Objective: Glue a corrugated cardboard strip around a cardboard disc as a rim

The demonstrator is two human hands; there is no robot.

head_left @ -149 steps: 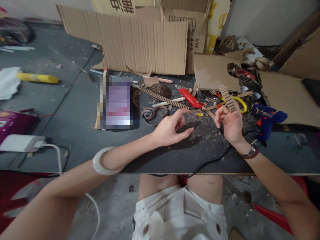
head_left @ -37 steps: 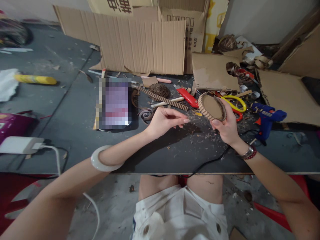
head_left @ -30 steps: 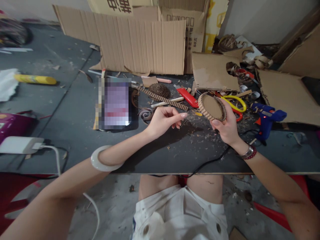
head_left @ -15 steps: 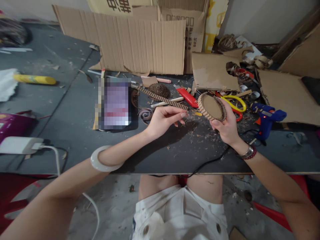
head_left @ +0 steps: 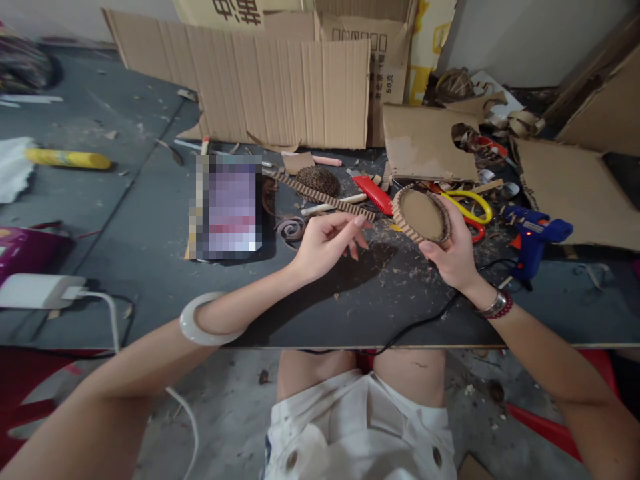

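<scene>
My right hand (head_left: 454,250) is closed on a round cardboard disc (head_left: 421,212) with a ridged corrugated strip around its edge. The disc is tilted, its flat face showing. My left hand (head_left: 327,243) hovers over the table with loosely curled fingers, thumb and fingertips apart and nothing seen between them. Just beyond those fingertips lies a long corrugated cardboard strip (head_left: 325,196). Behind this strip rests a coiled corrugated piece (head_left: 318,181), and a grey-brown spiral roll (head_left: 291,230) is left of my left hand. A red utility knife (head_left: 374,193) lies between my hands, farther back.
Yellow-and-red scissors (head_left: 470,205) lie behind my right hand. A blue glue gun (head_left: 535,237), its light on, stands at right with a black cord (head_left: 425,327). A blurred-out phone (head_left: 233,207) is at left. Cardboard sheets (head_left: 280,93) stand at the back. Scraps litter the table.
My left thumb has shifted slightly left and up, away from the end of the strip. My right hand and the disc have moved slightly left; the loose strip stays put.
</scene>
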